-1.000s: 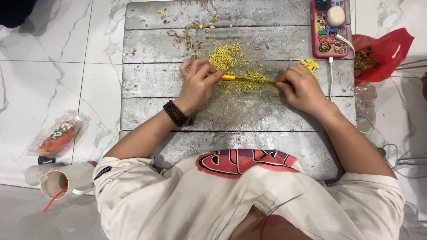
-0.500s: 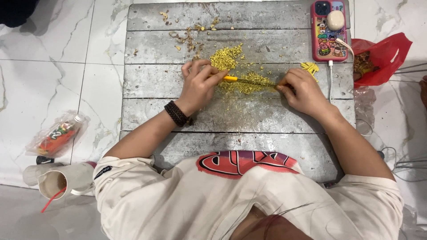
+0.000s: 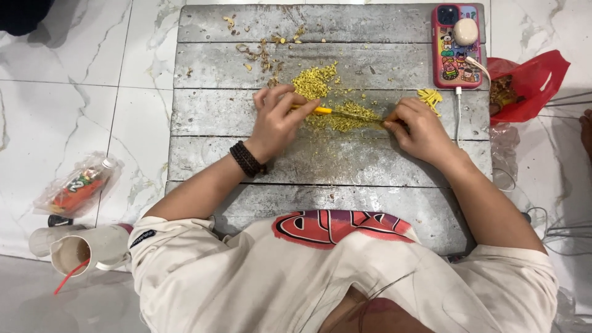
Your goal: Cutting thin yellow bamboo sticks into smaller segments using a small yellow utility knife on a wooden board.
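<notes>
Yellow knife (image 3: 336, 112) looks thin, stiff and light. Left hand (image 3: 277, 123) pinches its handle end shut; right hand (image 3: 419, 128) presses closed fingers on the other end, over the yellow bits (image 3: 348, 117)

Bright, even overhead light, soft shadows, mild glare on the marble floor (image 3: 74, 111), sharp focus throughout.

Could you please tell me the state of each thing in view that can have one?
Left hand: grip closed on the yellow-handled knife.
Right hand: pressing the knife's tip end down.
Yellow bits: chopped, heaped on the grey board.
Phone: face down, cable plugged in.
Red bag: open.
Cup: lying on its side.
</notes>
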